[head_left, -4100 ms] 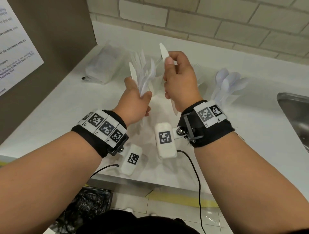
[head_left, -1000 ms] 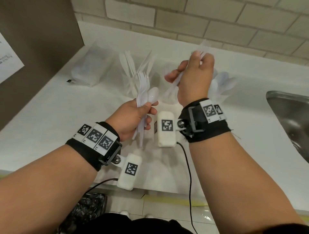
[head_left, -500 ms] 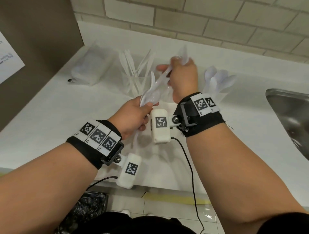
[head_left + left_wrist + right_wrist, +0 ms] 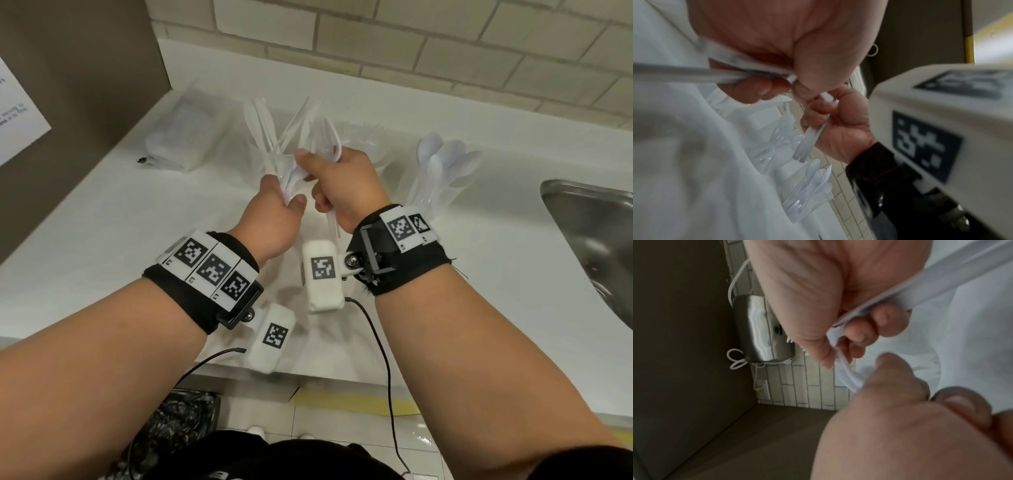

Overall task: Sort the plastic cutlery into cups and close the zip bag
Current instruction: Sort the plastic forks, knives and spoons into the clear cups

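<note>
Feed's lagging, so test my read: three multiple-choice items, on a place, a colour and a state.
1. Where does the zip bag lie? A in a drawer; B on the counter, left of the cups; C on a chair.
2. What colour is the cutlery? A white; B black; C red.
3. What is the left hand doing? A pressing flat on the counter; B gripping a cutlery bundle; C hanging idle.
B: the head view shows it by the wall panel. A: every piece is pale. B: it curls round them.
</note>
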Tool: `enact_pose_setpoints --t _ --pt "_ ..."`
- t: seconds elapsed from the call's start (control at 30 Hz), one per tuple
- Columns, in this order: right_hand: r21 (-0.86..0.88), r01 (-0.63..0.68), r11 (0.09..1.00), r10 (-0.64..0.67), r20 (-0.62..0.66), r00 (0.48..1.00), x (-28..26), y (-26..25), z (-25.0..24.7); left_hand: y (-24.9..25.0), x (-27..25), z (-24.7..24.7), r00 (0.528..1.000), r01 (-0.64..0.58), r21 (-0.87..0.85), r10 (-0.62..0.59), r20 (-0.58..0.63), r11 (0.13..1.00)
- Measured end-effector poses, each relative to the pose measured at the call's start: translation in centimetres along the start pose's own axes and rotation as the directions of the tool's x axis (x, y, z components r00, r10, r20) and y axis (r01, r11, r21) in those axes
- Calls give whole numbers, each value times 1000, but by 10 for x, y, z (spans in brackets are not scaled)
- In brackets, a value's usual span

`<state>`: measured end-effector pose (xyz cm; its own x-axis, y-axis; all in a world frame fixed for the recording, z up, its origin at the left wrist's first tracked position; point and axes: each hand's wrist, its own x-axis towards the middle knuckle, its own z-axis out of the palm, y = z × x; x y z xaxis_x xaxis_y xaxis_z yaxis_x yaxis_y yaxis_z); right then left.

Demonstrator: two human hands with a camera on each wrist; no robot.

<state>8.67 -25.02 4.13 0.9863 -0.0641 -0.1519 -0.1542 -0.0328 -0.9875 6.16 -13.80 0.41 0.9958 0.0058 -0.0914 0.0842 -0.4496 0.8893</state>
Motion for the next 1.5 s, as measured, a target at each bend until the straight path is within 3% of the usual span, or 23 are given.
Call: enact_pose_setpoints --t 0.07,0.17,0.27,0.33,0.43,0.57,0.7,0.87,1.03,1.13,1.2,1.33,1.37,1.43,1.5 --pt "1 9 1000 -9 -53 999 3 1 1 1 -5 1 997 17 -187 -3 76 982" --pt "46 43 998 -36 -142 989 7 -4 -5 2 -8 -1 984 123 -486 -43 172 865" --pt "207 160 965 -102 -263 959 15 -22 -24 -1 -7 -9 957 259 -651 -101 270 714" --pt "257 274 927 -178 -342 923 23 -39 -39 -3 -6 -14 945 295 -683 -97 314 668" --pt "142 400 905 -315 -407 857 36 -62 -57 -2 -8 -15 948 273 -652 -81 309 708" --pt "9 498 867 -463 -351 814 58 -61 -59 0 -9 -12 962 234 -592 -97 254 771" --pt "143 485 863 -426 -310 850 80 -46 -55 0 -8 -9 964 226 -569 -98 247 791" --pt "215 372 903 -301 -303 904 94 -15 -55 -3 -3 -9 967 222 -550 -107 232 805" --pt "155 327 932 -271 -302 914 101 -3 -62 0 1 -7 967 225 -551 -115 227 804" --pt "-6 330 944 -316 -308 897 106 -9 -65 2 3 -4 965 226 -546 -110 236 807" --pt "-120 336 934 -357 -320 878 106 -12 -68 5 4 -1 965 227 -539 -113 237 811" --pt "-380 415 827 -546 -361 756 83 -26 -66 8 6 4 974 198 -504 -110 200 841" --pt "-414 433 801 -575 -329 749 71 -29 -62 10 6 6 975 190 -493 -103 197 849" --pt "-440 407 800 -520 -170 837 45 -28 -54 14 5 10 976 170 -468 -81 204 867" --pt "-516 279 810 -309 30 951 21 -23 -47 18 4 14 978 132 -419 -50 201 898"
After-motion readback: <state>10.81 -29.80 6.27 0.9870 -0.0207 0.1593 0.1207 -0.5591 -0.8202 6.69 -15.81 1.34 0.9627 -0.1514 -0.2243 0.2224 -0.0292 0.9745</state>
